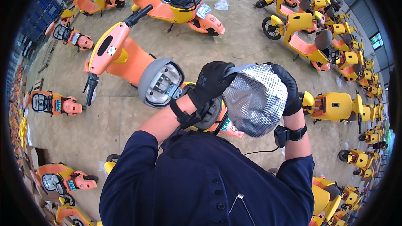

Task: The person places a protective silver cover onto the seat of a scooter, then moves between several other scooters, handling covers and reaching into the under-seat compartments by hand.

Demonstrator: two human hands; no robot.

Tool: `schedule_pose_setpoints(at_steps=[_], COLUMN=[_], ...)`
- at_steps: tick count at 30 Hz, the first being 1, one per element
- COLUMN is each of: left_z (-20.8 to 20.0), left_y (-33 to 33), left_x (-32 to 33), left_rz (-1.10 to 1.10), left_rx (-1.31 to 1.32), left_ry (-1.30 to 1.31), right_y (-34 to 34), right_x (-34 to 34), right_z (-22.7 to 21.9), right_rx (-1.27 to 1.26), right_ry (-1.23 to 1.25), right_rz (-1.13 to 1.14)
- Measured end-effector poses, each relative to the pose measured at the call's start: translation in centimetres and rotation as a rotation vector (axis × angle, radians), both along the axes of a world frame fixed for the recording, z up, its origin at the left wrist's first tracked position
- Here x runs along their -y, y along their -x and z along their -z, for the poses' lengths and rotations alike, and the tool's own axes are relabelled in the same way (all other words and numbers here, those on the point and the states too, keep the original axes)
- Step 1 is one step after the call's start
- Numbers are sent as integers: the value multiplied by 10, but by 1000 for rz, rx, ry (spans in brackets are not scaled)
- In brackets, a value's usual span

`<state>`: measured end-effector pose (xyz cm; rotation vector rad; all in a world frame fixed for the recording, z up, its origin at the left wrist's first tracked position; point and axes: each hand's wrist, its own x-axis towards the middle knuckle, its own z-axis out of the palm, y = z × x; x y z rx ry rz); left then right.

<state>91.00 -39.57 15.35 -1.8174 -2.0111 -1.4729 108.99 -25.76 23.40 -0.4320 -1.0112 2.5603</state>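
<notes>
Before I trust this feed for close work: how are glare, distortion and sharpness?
Head view: fisheye bending grows toward the dark rim; head view: bright glints on the silvery textured cover, though its pattern stays readable; head view: left hand and right hand look sharp, their black gloves dark; head view: distant scooters at right too small for detail.

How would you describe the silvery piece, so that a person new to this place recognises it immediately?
Start from the large navy shirt at the bottom centre. Just above it, right of centre, find the silvery piece between the black-gloved left grip and right grip. Its shiny, foil-like, finely patterned surface differs from the orange scooter and yellow scooter nearby.
</notes>
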Motion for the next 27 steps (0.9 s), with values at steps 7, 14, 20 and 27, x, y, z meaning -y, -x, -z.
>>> schedule_pose_setpoints(at_steps=[7,14,20,27], left_z=[-27,-38,-40,-68], left_y=[29,48,65,74], left_x=[20,47,62,68], left_rz=[348,655,264,118], left_rx=[525,607,450,339], left_ry=[380,375,261,282], right_y=[-20,-13,-17,-11], right_x=[-32,-43,-16,22], right_z=[21,32,41,61], right_rx=[302,254,206,435], right_ry=[-667,-1705,-44,-995], right_rz=[-99,-124,-174,178])
